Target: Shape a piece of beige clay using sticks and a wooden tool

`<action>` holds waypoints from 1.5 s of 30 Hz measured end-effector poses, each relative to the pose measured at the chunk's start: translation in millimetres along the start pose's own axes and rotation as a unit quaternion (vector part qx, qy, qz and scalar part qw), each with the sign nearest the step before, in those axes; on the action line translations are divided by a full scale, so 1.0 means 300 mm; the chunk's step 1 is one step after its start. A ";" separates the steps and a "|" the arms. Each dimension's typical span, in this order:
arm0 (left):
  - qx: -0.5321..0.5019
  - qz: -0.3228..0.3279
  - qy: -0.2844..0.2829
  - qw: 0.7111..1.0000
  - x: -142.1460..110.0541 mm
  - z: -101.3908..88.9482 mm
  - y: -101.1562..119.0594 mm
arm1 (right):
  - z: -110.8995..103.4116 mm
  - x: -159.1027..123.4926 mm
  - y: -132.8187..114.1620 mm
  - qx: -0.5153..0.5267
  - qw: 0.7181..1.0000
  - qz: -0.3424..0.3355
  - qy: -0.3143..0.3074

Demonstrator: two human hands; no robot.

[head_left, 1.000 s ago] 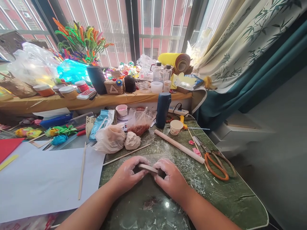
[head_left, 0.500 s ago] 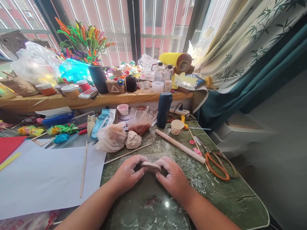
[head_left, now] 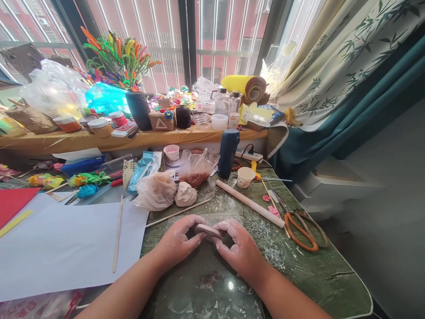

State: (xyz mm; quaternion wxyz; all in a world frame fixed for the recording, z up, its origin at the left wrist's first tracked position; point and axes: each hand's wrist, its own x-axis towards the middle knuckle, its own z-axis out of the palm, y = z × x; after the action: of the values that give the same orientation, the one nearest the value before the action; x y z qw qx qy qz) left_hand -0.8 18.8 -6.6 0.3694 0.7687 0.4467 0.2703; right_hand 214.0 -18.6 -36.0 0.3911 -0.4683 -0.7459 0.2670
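Note:
A flat, rounded piece of grey-brown clay (head_left: 208, 231) is held edge-on above the table, pinched from both sides. My left hand (head_left: 181, 237) grips its left end between thumb and fingers. At the other end, my right hand (head_left: 235, 241) is closed on it the same way. Whitish residue marks the fingers of both hands. Behind them lie a lump of pale clay (head_left: 185, 195) and a thin wooden stick (head_left: 179, 212). To the right rests a pale rolling pin (head_left: 249, 203).
Orange-handled scissors (head_left: 300, 230) lie at the right by the table edge. A paper cup (head_left: 245, 177) and a dark blue bottle (head_left: 227, 153) stand farther back. White paper (head_left: 66, 248) with a wooden stick covers the left. Plastic bags (head_left: 156, 190) sit behind.
The clay piece has tilted slightly, its right end lower, while both hands keep hold of it. The whole view has shifted a little.

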 end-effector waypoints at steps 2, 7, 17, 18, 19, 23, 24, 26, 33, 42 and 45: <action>-0.001 -0.001 0.002 1.000 -0.001 0.000 0.002 | 0.002 -0.002 0.003 -0.014 1.000 -0.004 -0.008; -0.005 0.005 0.003 1.000 -0.004 -0.004 0.006 | 0.008 -0.007 0.005 -0.039 0.999 -0.028 -0.008; -0.007 0.007 -0.004 1.000 -0.003 0.002 0.002 | 0.000 -0.004 0.006 -0.011 0.999 -0.041 0.007; -0.004 0.007 -0.006 1.000 -0.003 0.003 0.000 | 0.001 -0.003 0.006 -0.016 0.999 -0.032 0.002; 0.000 0.006 -0.005 1.000 -0.003 0.003 -0.002 | 0.003 -0.001 0.007 -0.026 0.999 -0.020 -0.007; -0.002 0.003 -0.006 1.000 -0.001 0.004 -0.003 | 0.007 0.001 0.006 -0.035 0.999 -0.013 -0.019; -0.003 0.003 -0.010 1.000 -0.001 0.003 -0.002 | 0.007 0.000 0.005 -0.028 0.999 -0.019 -0.011; -0.002 0.003 -0.008 1.000 0.001 0.003 0.001 | 0.005 0.000 0.004 -0.025 0.999 -0.023 -0.002; -0.020 0.024 -0.019 0.999 0.003 0.001 0.007 | 0.002 0.002 0.007 -0.016 1.000 -0.026 -0.004; -0.017 0.001 -0.031 0.999 0.008 0.004 0.010 | -0.004 0.005 0.014 0.002 1.000 -0.007 -0.031; -0.016 -0.010 -0.040 0.999 0.010 0.010 0.014 | -0.008 0.004 0.006 0.034 0.999 -0.027 -0.023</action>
State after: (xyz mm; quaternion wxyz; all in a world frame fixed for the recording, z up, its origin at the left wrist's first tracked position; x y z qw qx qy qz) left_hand 4.8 19.3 -4.7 0.4024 0.7684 0.4346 0.2427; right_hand 216.7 -16.6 -35.6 0.3964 -0.4280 -0.7576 0.2928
